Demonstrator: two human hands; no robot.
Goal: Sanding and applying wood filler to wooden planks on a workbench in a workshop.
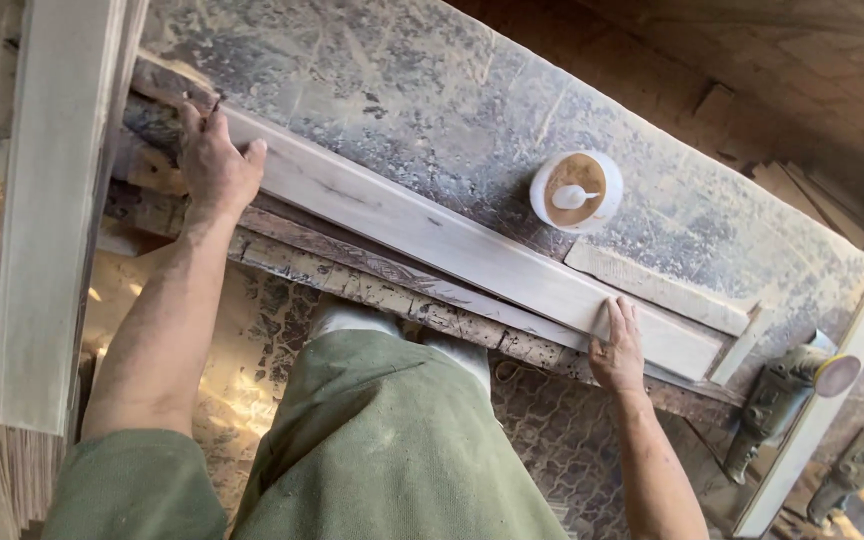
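We see a long pale plank (472,250) lying along the near edge of the dusty table (432,90), running from far left to near right. The left hand (214,165) grips its left end — fingers curled over the far edge, thumb on top. The right hand (617,345) presses flat on the right end, fingers together and extended. A white bowl (577,190) with a spoon sits just beyond; a power tool (782,395) hangs at the right.
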